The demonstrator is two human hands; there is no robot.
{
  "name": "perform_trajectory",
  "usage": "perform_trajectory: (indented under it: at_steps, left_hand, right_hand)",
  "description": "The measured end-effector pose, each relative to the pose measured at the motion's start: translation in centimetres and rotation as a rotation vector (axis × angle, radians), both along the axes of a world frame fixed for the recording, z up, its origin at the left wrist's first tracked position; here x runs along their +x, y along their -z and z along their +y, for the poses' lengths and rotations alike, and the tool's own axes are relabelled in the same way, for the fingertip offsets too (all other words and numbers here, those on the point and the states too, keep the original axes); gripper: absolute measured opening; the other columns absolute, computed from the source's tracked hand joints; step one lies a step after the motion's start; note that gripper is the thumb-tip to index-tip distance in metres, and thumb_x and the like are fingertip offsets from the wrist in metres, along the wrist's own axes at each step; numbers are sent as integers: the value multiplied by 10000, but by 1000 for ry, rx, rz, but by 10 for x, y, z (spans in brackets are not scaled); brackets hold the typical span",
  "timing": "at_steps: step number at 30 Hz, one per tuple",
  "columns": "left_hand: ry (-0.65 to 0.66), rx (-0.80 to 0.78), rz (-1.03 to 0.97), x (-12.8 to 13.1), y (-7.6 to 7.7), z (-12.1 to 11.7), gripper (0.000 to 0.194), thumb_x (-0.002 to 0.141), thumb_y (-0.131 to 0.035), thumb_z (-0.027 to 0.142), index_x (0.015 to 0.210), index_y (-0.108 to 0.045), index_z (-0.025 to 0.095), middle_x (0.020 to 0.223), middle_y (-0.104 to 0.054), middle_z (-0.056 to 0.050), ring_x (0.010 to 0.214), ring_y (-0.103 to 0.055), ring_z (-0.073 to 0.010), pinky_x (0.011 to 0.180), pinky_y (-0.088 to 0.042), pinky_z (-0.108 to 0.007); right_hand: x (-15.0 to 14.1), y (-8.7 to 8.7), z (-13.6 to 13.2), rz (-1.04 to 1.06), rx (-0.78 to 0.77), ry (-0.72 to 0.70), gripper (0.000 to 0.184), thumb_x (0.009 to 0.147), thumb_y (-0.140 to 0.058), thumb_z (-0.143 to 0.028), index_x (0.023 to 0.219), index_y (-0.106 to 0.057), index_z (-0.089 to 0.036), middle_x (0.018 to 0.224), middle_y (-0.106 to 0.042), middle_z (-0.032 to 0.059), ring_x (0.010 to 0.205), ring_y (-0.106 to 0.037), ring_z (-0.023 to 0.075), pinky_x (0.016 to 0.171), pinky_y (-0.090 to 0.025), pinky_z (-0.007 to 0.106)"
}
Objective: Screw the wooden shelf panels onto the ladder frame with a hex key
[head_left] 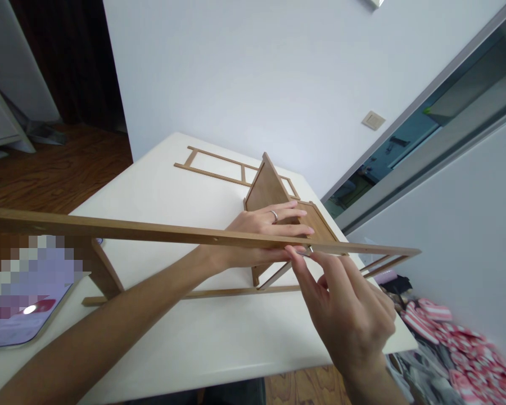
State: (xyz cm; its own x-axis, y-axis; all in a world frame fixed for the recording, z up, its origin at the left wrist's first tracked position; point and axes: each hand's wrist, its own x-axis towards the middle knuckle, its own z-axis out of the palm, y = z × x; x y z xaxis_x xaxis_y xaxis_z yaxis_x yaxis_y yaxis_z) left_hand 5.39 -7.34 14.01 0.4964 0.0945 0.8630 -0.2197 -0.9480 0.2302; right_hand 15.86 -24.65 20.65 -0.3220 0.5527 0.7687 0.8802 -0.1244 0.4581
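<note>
A long wooden frame (164, 230) stands on its side across the white table, its upper rail nearest me. My left hand (261, 225), a ring on one finger, reaches through behind this rail. Its fingers are stretched out flat against a wooden panel (265, 188) that stands tilted inside the frame. My right hand (346, 304) pinches a thin metal hex key (303, 253) between thumb and fingers, just under the rail. Beside its fingertips a small metal bolt (310, 248) shows at the rail. The joint between panel and rail is partly hidden by my hands.
A second ladder-like wooden frame (215, 172) lies flat at the table's back. Another wooden panel (318, 222) is behind my hands. A phone or tablet (34, 315) lies at the left. Striped cloth (459, 343) is heaped beyond the table's right edge.
</note>
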Motion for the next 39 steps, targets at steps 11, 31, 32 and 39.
perform_trajectory:
  at_steps: [11, 31, 32, 39]
  left_hand:
    - [-25, 1, -12, -1, -2, -2, 345, 1028, -634, 448, 1303, -737, 267, 1471, -682, -80, 1486, -559, -279, 1151, -581, -402]
    - [-21, -27, 41, -3, -3, -3, 336, 1035, -624, 427, 1315, -734, 278, 1507, -656, -68, 1495, -548, -270, 1083, -617, -347]
    - [-24, -26, 40, -3, -3, -3, 326, 1038, -619, 419, 1306, -739, 277, 1503, -660, -66, 1492, -551, -268, 1076, -619, -337]
    - [-43, -26, -9, -2, -5, -6, 322, 1046, -606, 428, 1272, -758, 257, 1454, -697, -71, 1462, -585, -260, 1012, -644, -307]
  right_hand:
    - [0, 1, 0, 22, -10, -10, 254, 988, -750, -370, 844, -639, -194, 579, -538, -67, 507, -485, 104, 560, -340, 263]
    - [5, 1, 3, 31, 36, -23, 290, 1004, -733, -353, 780, -624, -205, 568, -549, -66, 505, -478, 94, 544, -331, 256]
    - [5, 1, 3, 32, 36, -26, 289, 1005, -732, -345, 777, -623, -205, 571, -549, -64, 506, -478, 95, 543, -332, 254]
    - [5, -1, 1, 29, 26, -13, 331, 1029, -693, -301, 729, -607, -192, 576, -521, -59, 492, -443, 83, 522, -314, 254]
